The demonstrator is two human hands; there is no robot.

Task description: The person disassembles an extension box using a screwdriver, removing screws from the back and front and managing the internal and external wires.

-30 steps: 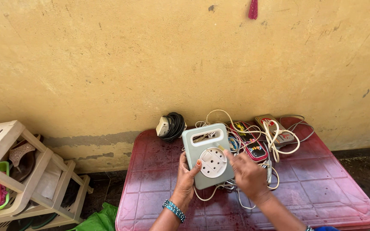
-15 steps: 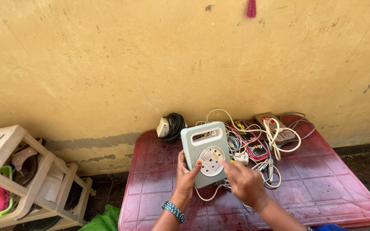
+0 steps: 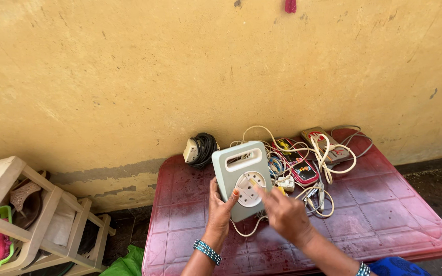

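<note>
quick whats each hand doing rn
Left hand: closed on the grey extension box, holding it upright.
Right hand: holding nothing, forefinger touching the box's round white socket face.

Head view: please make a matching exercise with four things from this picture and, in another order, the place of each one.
Things:
1. grey socket box
2. black coiled cable
3. beaded bracelet
4. beige rack

Places:
A. on the left wrist
B. on the floor, left of the red table
C. at the table's back edge, by the wall
D. between the left hand and right hand

Pairs: 1-D, 2-C, 3-A, 4-B
</note>
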